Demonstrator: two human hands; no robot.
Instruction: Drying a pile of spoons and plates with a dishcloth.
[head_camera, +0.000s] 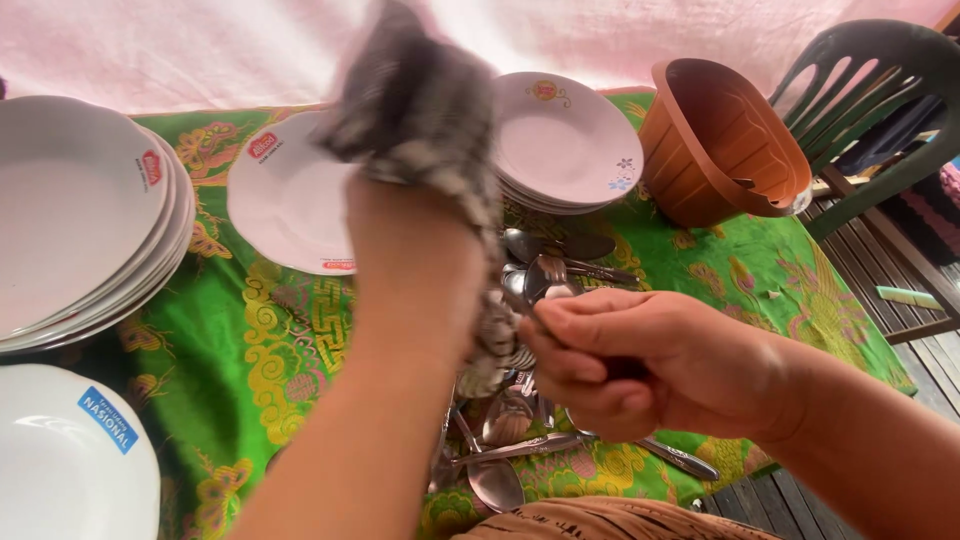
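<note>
Around the heap of spoons (520, 440), bare green cloth on the desk (250, 350) lies open to its left. Behind it a single white plate (285, 195) and a plate stack (565, 140) block the way; the tilted brown basin (720, 145) stands behind and to the right, and tall plate stacks (80, 200) stand far left.

A desk draped in a green cloth (250, 350) patterned with yellow. At nine o'clock sits a stack of white plates (80, 210); at seven o'clock, a single white plate (60, 470). Toward twelve o'clock lie one white plate (285, 200) and a second stack of plates (565, 140). At two o'clock a brown plastic pot (720, 145) lies tipped over. Metal spoons (500, 460) are heaped near the centre, down to six o'clock.
</note>
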